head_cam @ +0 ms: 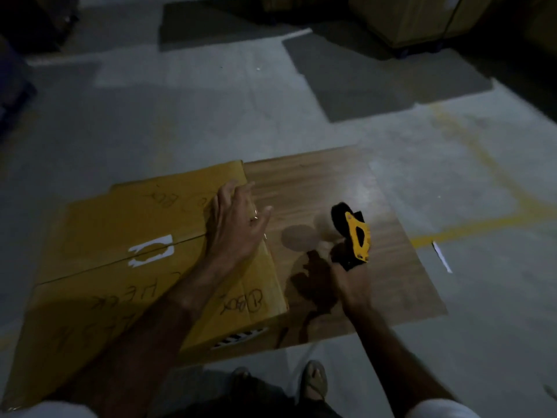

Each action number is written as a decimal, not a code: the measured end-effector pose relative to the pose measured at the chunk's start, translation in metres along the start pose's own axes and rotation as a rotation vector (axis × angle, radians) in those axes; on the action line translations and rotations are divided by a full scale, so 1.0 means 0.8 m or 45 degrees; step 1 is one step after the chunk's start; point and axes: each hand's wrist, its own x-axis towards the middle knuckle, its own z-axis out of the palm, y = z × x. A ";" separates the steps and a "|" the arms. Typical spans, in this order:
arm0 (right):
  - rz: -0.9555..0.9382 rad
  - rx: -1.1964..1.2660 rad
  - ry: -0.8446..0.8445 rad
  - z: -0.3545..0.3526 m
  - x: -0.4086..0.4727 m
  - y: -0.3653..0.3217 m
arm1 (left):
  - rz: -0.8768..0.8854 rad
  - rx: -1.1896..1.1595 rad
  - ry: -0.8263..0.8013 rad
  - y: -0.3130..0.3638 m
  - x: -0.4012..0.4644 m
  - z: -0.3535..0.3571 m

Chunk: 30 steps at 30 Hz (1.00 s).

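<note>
Nearest us, at 6 o'clock, our sandals [315,380] stand on the grey floor [211,116]. Just beyond them the board [331,182], wood-grained, lies flat on the floor, and the box [126,236] sits on its left part, out toward 8 o'clock, flaps closed, with a white mark [152,250] across the seam and handwriting on top.

At 5 o'clock our right hand [351,279] grips the tape gun [355,233], fingers curled round its handle. The yellow-and-black gun points away from us and is held above the bare board, just right of the box and apart from it.

Our left hand [238,224] rests on the box's right edge near its far corner, about dead centre. Its fingers are straight and slightly spread, the palm down on the cardboard.

At 3 o'clock a paper scrap [441,256] lies by the board, beside a yellow line [482,224] painted on the floor. Far off at 1 o'clock, cartons [422,19] stand in the dark.
</note>
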 end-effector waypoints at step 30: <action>-0.492 0.008 -0.605 0.177 0.024 -0.252 | 0.038 -0.599 -0.662 -0.148 0.236 -0.053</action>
